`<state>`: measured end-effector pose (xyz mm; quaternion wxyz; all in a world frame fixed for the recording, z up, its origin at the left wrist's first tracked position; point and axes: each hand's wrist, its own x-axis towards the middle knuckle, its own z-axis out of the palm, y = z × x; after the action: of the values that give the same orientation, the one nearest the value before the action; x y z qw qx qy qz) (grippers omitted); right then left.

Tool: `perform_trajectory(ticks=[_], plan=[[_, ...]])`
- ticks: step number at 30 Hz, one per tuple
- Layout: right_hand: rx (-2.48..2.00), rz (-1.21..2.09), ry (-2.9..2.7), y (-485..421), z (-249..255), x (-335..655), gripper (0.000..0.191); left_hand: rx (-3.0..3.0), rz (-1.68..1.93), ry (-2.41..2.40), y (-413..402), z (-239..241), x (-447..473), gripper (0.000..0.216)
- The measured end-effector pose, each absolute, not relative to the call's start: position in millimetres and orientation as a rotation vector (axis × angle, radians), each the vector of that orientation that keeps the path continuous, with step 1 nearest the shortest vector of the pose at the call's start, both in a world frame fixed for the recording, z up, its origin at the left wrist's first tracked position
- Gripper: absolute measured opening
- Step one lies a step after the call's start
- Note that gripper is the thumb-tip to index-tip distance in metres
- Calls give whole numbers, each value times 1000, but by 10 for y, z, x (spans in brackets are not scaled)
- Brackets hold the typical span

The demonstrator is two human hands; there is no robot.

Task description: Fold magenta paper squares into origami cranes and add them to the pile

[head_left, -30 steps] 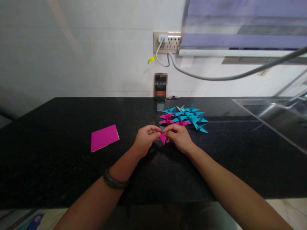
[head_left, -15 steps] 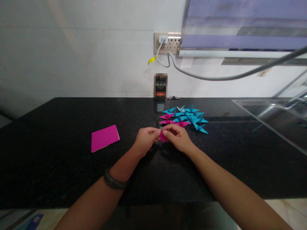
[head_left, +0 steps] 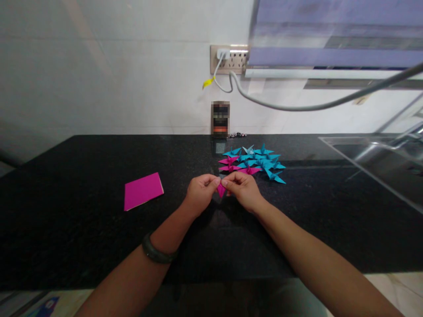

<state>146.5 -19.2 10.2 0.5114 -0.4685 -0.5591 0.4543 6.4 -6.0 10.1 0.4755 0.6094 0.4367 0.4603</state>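
Note:
Between my two hands is a small piece of folded pink paper [head_left: 221, 190], its point hanging downward. My left hand [head_left: 201, 191] pinches its left side between thumb and fingers. From the right, my right hand [head_left: 243, 189] pinches the other side, thumb close to the left thumb. Much of the paper is hidden by the fingers. Just beyond the hands lie several blue paper cranes [head_left: 263, 163] and a few pink paper cranes [head_left: 229, 161]. A stack of pink paper squares [head_left: 143, 192] rests to the left of my left hand.
The black countertop [head_left: 82, 237] runs to a tiled wall. A phone-like upright object [head_left: 220, 119], its face pixelated, leans there beside a beaded string [head_left: 238, 135]. A metal sink [head_left: 380, 163] lies at right. A grey cable [head_left: 297, 107] hangs from a socket [head_left: 228, 59].
The pink paper's lower point shows more plainly between the hands, and the fingers have shifted slightly on it. The whole view has moved a little.

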Motion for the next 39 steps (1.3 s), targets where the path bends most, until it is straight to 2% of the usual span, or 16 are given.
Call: perform_trajectory(ticks=[6, 11, 18, 25, 32, 39], plan=[[-1130, 1063, -1269, -174, 90, 1499, 26, 1434, 1096, 1011, -74, 127, 83, 15], [-1129, 1083, -1402, -164, 89, 1509, 27, 1656, 1023, 1049, -46, 101, 37, 12], [-1160, 930, -1312, -144, 76, 1505, 24, 1640, 957, 961, -69, 43, 88, 17], [-1160, 1040, -1336, -148, 95, 1519, 27, 1681, 944, 1099, -52, 87, 35, 20], [-1233, 823, -1503, -151, 87, 1528, 24, 1633, 969, 1116, -38, 66, 36, 19], [-1148, 1109, -1422, -157, 57, 1486, 25, 1310, 1152, 1131, -8, 78, 53, 23]])
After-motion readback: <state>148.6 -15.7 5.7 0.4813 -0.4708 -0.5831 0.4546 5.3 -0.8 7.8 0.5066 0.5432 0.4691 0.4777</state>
